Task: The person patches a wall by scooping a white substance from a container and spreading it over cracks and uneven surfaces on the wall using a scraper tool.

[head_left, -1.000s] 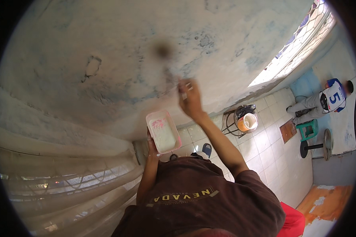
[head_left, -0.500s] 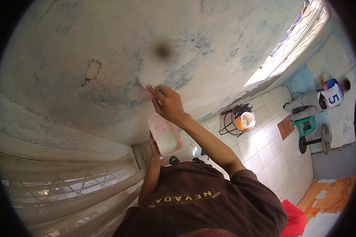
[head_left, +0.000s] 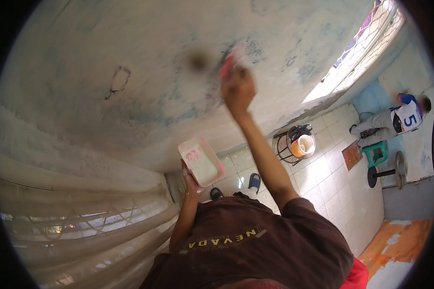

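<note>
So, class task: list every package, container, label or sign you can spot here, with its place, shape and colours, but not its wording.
Paint tray: held up in the left hand, rectangular, pink rim, white inside.
Bucket: on a dark wire stand on the tiled floor, round, orange and white.
Shirt print: on the brown shirt, a yellowish line of letters.

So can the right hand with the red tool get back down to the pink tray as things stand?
Probably yes. The right hand is raised against the wall with the red-handled tool, while the left hand holds the pink tray lower down; nothing lies between them.
</note>
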### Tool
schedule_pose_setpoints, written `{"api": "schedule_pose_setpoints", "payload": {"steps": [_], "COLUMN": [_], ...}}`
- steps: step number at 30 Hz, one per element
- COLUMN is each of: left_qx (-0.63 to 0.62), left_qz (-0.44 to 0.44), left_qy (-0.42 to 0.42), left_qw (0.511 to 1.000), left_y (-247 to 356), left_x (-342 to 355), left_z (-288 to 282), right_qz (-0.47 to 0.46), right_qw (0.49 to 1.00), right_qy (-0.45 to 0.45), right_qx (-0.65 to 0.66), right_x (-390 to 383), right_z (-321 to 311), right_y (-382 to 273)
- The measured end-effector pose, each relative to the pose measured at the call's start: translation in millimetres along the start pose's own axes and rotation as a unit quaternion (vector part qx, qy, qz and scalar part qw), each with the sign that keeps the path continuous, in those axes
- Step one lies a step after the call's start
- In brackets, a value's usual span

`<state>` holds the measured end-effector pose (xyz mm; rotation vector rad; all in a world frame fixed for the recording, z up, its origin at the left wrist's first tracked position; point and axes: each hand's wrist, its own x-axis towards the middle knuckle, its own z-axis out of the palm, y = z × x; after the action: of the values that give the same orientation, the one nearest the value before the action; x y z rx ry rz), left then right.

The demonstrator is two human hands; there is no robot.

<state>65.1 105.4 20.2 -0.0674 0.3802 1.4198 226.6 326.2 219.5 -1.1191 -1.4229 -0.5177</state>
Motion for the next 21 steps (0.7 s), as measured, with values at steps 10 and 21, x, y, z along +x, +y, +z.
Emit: {"api": "schedule_pose_setpoints", "payload": {"steps": [10, 21], "left_qx": [-0.004, -0.008], "left_qz": [-0.029, -0.061], "left_qy": [0.000, -0.068], "left_qw": [1.000, 0.996], "left_y": [-9, -24], "left_x": [-1, 9], "left_z": [-1, 31], "right_qz": [0.144, -0.010], "right_qw": [0.977, 0.991], "right_qy": [0.069, -0.072], "right_qx": [0.139, 0.112], "right_x": [39, -28], "right_z": [-63, -21], "right_y": [70, -22]}}
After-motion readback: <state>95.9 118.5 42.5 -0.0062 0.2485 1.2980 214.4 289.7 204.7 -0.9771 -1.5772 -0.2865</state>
